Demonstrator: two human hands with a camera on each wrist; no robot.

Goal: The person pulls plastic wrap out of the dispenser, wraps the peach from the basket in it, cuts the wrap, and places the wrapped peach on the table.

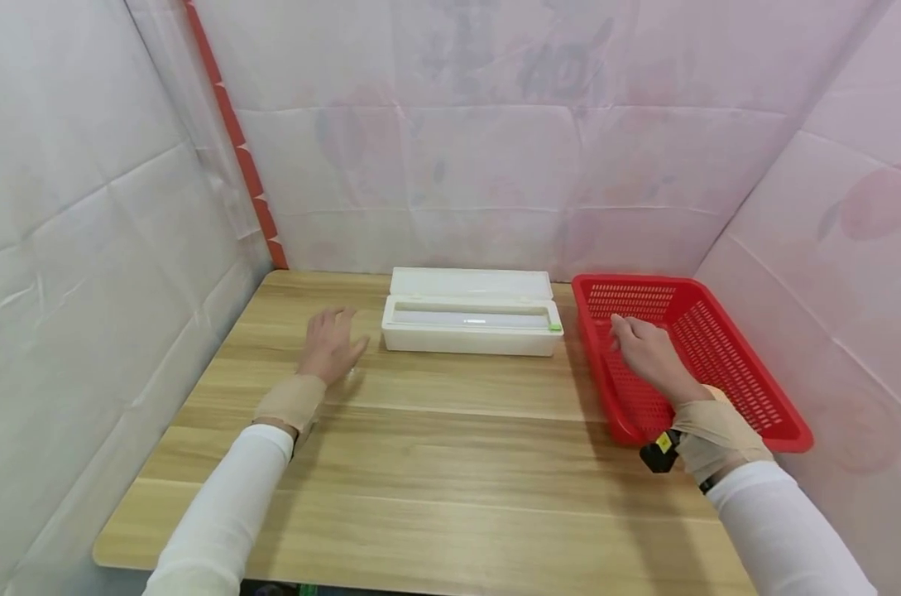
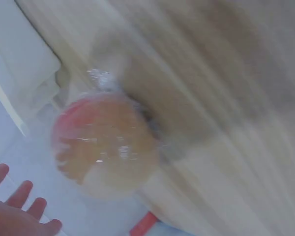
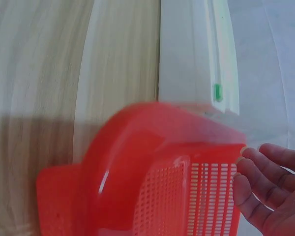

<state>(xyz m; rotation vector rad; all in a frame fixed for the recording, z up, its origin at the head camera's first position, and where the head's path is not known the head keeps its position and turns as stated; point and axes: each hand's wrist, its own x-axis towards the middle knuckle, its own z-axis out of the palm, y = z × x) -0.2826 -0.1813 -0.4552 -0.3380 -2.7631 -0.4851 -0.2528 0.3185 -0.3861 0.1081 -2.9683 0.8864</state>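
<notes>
A round red-and-yellow fruit (image 2: 105,147) wrapped in clear cling film appears in the left wrist view, on or just above the table. My left hand (image 1: 329,343) is near it with fingers spread, holding nothing that I can see; in the head view that hand and wrist mostly hide the fruit. Over the red plastic basket (image 1: 755,377) is my right hand (image 1: 647,352), its fingers loosely bent around nothing. Between the hands stands a white cling film box (image 1: 465,339), lid (image 1: 471,283) raised, with a pale roll (image 1: 468,319) inside.
A green slider (image 1: 555,327) sits at the box's right end. Something yellowish (image 1: 716,394) shows beside my right wrist, mostly hidden. The wooden table (image 1: 435,463) meets white sheeting (image 1: 450,182) at the back; more sheeting hangs left and right.
</notes>
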